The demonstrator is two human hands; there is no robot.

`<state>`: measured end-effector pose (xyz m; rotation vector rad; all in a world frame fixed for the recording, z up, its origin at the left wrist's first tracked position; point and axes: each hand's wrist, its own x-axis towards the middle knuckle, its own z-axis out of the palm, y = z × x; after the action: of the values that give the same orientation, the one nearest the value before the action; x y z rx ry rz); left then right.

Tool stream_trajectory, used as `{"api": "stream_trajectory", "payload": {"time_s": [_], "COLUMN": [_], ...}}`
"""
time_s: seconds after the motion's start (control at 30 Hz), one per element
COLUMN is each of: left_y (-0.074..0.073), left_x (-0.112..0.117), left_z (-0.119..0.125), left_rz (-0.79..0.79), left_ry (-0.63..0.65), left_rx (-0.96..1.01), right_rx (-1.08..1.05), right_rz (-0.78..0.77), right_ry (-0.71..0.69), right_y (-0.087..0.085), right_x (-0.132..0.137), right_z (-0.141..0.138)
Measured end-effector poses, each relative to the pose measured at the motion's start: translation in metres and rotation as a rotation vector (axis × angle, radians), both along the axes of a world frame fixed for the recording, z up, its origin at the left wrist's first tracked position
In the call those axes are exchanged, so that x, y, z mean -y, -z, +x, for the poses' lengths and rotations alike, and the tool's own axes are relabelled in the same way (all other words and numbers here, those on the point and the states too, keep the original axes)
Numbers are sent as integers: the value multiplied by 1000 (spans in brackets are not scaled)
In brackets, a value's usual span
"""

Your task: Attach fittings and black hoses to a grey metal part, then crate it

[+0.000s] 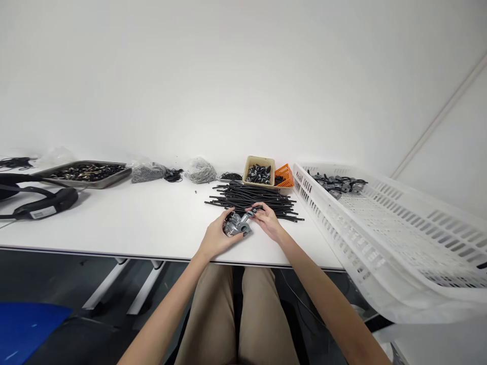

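Observation:
Near the table's front edge, my left hand [218,235] is wrapped round a grey cast-metal carburetor [236,225], its thumb along the lower side. Part of the metal body is hidden by the fingers. My right hand [266,222] is closed in a pinch on a small black hose piece [255,208] at the carburetor's upper right end. Just beyond both hands lies a loose pile of thin black tubes [254,196] on the white table [152,223].
Behind the tubes stand a cream bin [246,165] of black and grey parts and an orange basket [288,176]. On the right, a large white crate [365,248] holds several carburetors [337,185]. Leftward are plastic bags [200,171], a metal tray [110,180] and a black headset-like device [49,203].

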<state>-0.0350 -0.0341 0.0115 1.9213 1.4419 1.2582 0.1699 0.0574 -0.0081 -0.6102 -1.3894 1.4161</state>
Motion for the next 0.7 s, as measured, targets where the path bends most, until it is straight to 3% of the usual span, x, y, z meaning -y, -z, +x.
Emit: {"api": "stream_trajectory", "payload": {"time_s": [0.23, 0.7], "left_y": [3, 4], "left_x": [-3, -5], "left_z": [-1, 0], "left_rz": [60, 63], "left_ry": [25, 27], "left_rx": [-23, -49], "right_rx": [-57, -57], "right_rz": [-80, -97], "right_ry": [-100, -122], "right_y": [-2, -5], "right_x": [4, 8], "right_z": [2, 2]}}
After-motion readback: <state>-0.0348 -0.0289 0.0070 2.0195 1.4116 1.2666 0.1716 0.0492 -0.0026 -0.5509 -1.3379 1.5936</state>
